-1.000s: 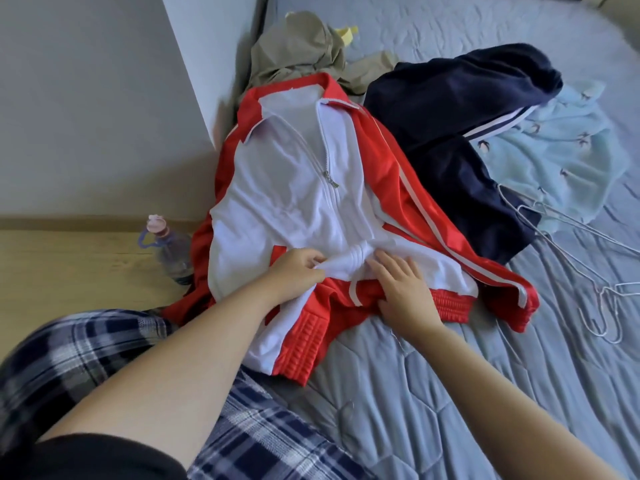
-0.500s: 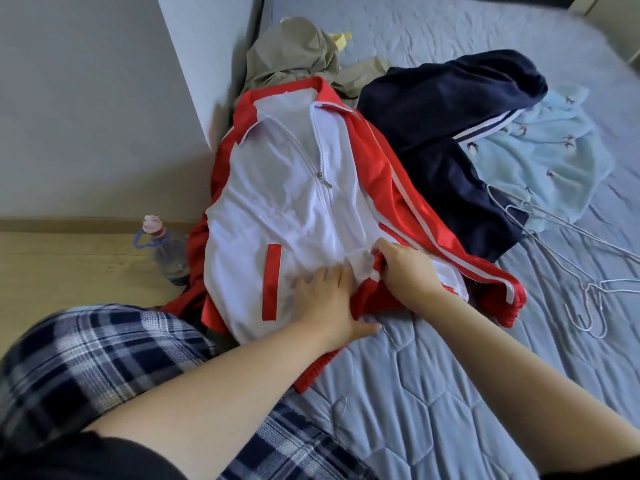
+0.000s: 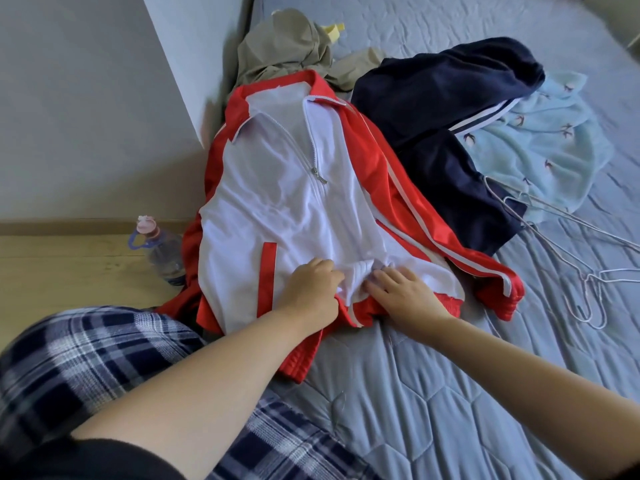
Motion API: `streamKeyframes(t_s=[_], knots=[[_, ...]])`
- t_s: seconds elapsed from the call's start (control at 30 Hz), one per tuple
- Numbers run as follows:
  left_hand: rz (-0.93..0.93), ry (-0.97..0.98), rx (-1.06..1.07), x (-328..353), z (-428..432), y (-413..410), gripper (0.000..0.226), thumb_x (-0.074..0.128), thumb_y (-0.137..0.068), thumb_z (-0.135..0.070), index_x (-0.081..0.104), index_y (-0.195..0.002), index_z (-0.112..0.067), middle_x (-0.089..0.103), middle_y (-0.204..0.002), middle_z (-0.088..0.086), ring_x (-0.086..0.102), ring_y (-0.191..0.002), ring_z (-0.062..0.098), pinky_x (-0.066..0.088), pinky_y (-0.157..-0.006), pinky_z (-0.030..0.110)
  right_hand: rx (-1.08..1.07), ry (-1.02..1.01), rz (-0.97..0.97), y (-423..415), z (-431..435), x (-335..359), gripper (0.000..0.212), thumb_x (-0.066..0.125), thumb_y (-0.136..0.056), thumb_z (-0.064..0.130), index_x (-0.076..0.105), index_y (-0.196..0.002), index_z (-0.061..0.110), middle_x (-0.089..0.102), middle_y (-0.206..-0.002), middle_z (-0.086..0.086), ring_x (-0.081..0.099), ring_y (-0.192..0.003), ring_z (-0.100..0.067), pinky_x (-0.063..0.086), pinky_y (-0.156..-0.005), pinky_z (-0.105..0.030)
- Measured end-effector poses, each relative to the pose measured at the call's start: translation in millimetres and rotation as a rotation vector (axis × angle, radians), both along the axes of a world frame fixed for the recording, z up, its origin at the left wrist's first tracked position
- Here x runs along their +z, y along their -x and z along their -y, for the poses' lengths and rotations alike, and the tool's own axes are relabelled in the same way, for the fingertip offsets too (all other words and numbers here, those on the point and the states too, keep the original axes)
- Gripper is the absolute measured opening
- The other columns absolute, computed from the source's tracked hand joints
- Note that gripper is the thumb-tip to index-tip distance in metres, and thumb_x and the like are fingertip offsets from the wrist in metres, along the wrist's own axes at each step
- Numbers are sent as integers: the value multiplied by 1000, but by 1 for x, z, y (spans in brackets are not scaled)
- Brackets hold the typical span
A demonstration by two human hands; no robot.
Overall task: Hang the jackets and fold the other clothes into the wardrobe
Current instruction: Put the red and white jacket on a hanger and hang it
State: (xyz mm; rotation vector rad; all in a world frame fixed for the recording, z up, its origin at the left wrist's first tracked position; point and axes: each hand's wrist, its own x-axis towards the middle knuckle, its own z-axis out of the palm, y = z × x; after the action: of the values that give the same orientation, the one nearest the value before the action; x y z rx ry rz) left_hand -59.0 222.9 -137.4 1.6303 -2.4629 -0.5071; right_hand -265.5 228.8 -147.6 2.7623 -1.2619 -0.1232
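Note:
A red and white zip jacket (image 3: 287, 209) lies front up on the grey bed (image 3: 433, 393), collar away from me. My left hand (image 3: 311, 292) and my right hand (image 3: 405, 292) are at its lower front. Each pinches the white fabric beside the zip's bottom end, and the cloth bunches between them. A navy jacket (image 3: 443, 109) with white stripes lies to the right, over a light blue patterned garment (image 3: 540, 143). A khaki garment (image 3: 287, 46) is crumpled beyond the collar. Wire hangers (image 3: 568, 251) lie on the bed at the right.
A clear water bottle (image 3: 162, 251) with a pink cap stands on the wooden floor (image 3: 62, 271) by the bed's left edge. A white panel (image 3: 194, 50) rises at the left of the bed. My plaid-trousered leg (image 3: 86, 362) is at the lower left.
The left front panel has been spread flat, showing its red pocket strip. My left hand went from flat on the cloth to pinching it, and my right hand shifted back to the zip's bottom end.

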Motion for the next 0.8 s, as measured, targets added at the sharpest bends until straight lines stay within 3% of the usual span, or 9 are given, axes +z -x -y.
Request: streamKeyframes(t_s=[0.1,0.17,0.23,0.3,0.37,0.43,0.53,0.63,0.8], knots=[[-3,-25,30,-2,-6,3,30,51,-77,-12,56,-107,-13,60,-97,5,55,-94,27,39,-70,32,35,82,96,-4,6,5,19,68,-62,-3,68,-80,6,65,-84,-11,62,-70,-29,53,-61,-33],[25,-8,74,-6,-14,7,39,55,-81,-35,47,-113,-15,62,-96,7,59,-89,28,40,-68,33,-83,-89,169,-7,10,14,30,57,-68,-6,65,-94,6,64,-88,-10,61,-76,-30,52,-62,-37],[64,-51,108,-11,-20,14,66,54,-76,-61,41,-122,-16,62,-107,7,59,-97,28,43,-79,37,-288,-284,186,-7,19,26,39,51,-75,1,53,-112,15,60,-88,-1,57,-79,-24,45,-59,-33],[63,-87,138,-15,-23,22,86,54,-72,-69,33,-136,-15,54,-129,5,52,-117,26,37,-97,41,-348,-375,170,-6,30,37,39,47,-78,6,48,-111,25,52,-76,8,51,-69,-18,31,-48,-24],[47,-139,154,-15,-23,22,102,53,-69,-74,20,-146,-15,38,-147,3,38,-133,23,27,-108,44,-361,-429,198,-5,39,49,37,47,-77,6,52,-106,28,55,-75,8,54,-71,-18,37,-50,-26],[111,-120,122,-13,-24,20,113,53,-67,-79,9,-150,-16,27,-153,2,28,-139,22,22,-112,46,-373,-465,311,-4,47,58,30,56,-76,5,60,-98,24,61,-77,8,57,-75,-18,47,-63,-32],[168,75,125,-4,-24,17,98,60,-72,-66,20,-146,-16,37,-139,3,37,-126,23,32,-101,39,-449,-479,432,-7,60,72,18,65,-72,6,65,-85,18,64,-74,5,60,-75,-18,50,-65,-32],[166,176,120,8,-18,19,61,60,-80,-27,37,-135,-18,44,-121,3,43,-108,24,36,-86,34,-476,-476,407,-12,70,77,15,58,-75,6,65,-82,17,60,-73,6,57,-75,-17,44,-64,-30],[-225,136,28,30,0,-8,37,64,-77,-10,63,-113,-14,59,-100,4,54,-97,23,45,-75,34,-352,-332,410,-7,66,85,13,71,-75,14,60,-80,18,59,-72,5,54,-70,-19,44,-62,-34]])
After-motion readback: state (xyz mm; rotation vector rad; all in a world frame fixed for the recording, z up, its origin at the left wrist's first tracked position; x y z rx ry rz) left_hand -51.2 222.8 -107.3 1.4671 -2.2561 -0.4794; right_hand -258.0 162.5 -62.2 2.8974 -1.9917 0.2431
